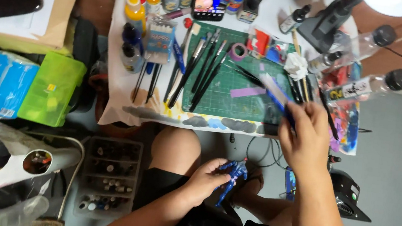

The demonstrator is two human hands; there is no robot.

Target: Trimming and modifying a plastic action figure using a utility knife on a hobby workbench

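Left hand (205,179), low centre, fingers closed around a blue figure (232,175) over open floor. Right hand (305,136) pinches a blurred brush (274,92) at the mat's (232,104) crowded right edge.

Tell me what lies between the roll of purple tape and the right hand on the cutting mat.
In the head view, a purple strip lies on the green cutting mat between the purple tape roll and the right hand, which holds a blurred blue-handled brush.
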